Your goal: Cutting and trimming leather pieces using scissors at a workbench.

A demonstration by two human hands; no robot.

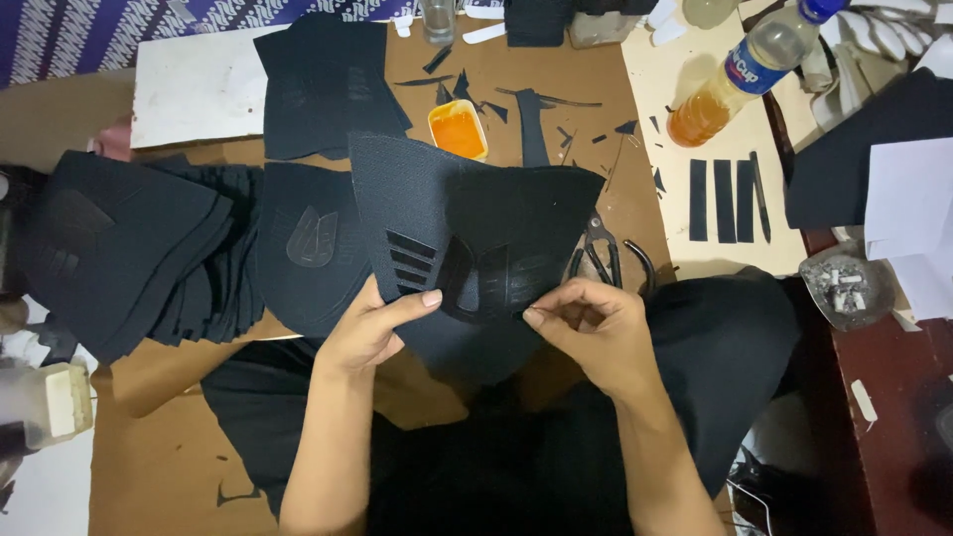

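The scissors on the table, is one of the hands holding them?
No: the scissors lie free on the table beyond the right hand, while both it and the left hand hold the black fabric piece.

We see the panel [467,248] as matt black mesh cloth, fine-textured, with 4 glossy stripes [409,262]. Stack [129,248]: same matt cloth. Scissors [606,253]: dark dull metal. Bottle [745,69]: clear glossy plastic. Table [159,467]: smooth brown board. Tub [458,129]: glossy orange plastic.
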